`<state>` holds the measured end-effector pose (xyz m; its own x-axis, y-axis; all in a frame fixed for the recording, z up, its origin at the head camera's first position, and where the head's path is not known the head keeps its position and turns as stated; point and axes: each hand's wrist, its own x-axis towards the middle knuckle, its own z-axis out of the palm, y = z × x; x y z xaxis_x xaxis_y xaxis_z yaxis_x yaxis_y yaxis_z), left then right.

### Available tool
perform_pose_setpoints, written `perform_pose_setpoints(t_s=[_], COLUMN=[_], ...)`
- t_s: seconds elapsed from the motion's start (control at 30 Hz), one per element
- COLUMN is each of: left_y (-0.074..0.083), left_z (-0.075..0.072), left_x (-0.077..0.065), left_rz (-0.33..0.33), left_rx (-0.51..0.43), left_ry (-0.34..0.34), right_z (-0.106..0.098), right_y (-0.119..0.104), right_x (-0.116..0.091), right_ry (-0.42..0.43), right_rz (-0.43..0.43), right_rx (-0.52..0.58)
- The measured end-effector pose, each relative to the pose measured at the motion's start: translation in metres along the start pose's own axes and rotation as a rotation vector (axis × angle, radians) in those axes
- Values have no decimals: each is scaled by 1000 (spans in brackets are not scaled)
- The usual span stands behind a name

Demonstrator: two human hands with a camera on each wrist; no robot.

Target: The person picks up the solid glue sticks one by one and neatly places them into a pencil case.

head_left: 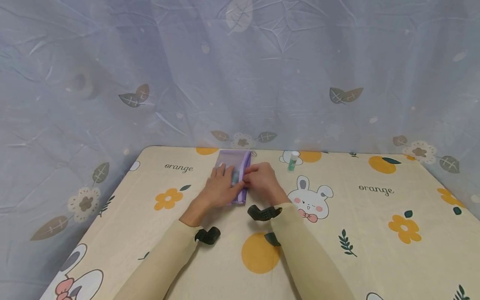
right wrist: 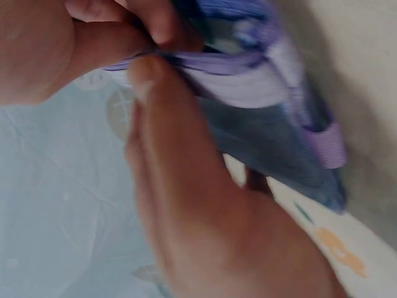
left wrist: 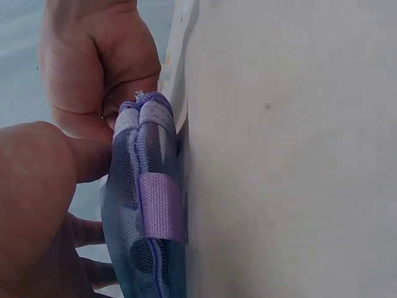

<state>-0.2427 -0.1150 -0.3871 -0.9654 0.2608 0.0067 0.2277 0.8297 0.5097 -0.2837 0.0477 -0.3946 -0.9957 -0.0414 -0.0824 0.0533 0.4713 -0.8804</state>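
A purple mesh zipper pouch (head_left: 229,156) lies at the far side of the table, with blue-green contents showing dimly through the mesh. My left hand (head_left: 221,185) rests on top of it, fingers spread and fairly straight, thumb at the zipper edge. From the right side, my right hand (head_left: 261,180) pinches that zipper edge with bent fingers; its fingertips are partly hidden. In the right wrist view, the pouch (right wrist: 260,133) gapes along the zipper beside both hands. A purple fabric tab (left wrist: 162,206) marks its near end in the left wrist view.
Right of the pouch stands a small green glue stick (head_left: 292,163) with a white cap. The table (head_left: 210,266) wears a cream cloth printed with oranges, flowers and rabbits. A grey-blue patterned curtain (head_left: 240,75) hangs right behind its far edge.
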Motion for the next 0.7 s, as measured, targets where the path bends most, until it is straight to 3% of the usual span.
perform_pose_setpoints(t_s=[0.23, 0.47, 0.7], left_y=[1, 3, 2], left_z=[2, 1, 1], left_x=[1, 0, 0], left_rz=[-23, -41, -38], left_rx=[-9, -16, -17], left_ry=[-8, -16, -16], right_z=[-10, -15, -23], right_y=[-1, -1, 3], right_x=[1, 4, 6], right_ry=[-63, -38, 35], right_rz=[4, 28, 17], right_rx=[49, 78, 15])
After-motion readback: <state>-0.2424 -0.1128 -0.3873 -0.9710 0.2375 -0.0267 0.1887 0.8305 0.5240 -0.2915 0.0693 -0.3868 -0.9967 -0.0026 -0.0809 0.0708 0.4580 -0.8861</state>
